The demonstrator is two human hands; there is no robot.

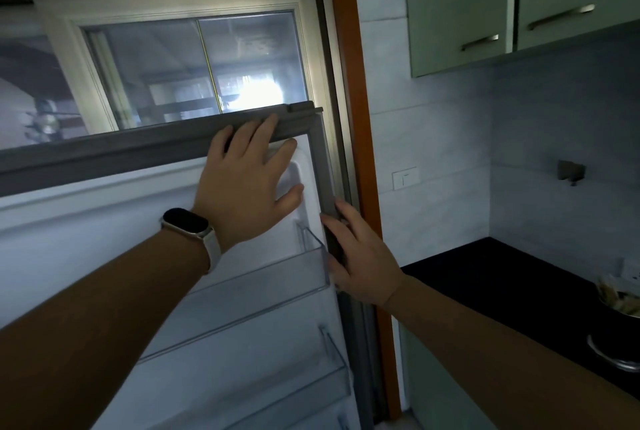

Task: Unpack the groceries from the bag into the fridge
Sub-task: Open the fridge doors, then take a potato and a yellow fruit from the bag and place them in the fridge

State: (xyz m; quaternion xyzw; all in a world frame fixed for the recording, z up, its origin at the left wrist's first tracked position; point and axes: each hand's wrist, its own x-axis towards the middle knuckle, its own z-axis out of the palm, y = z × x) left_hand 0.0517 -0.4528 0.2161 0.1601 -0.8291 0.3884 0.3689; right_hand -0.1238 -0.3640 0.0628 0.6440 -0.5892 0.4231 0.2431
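The fridge door [104,221] stands open in front of me, its white inner side facing me with a grey seal around the edge. My left hand [249,180], with a watch on the wrist, lies flat with straight fingers against the door's upper right corner, fingertips on the grey top seal. My right hand [360,256] holds the door's right edge, fingers wrapped around the grey side seal. Two clear door shelves [277,284] below the hands hold nothing. The grocery bag is not in view.
A window [194,72] in a pale frame sits behind the door's top. An orange wooden frame [360,100] runs down the right. A dark counter [519,284] at the right carries a steel pot [620,305]. Green wall cupboards [485,6] hang above.
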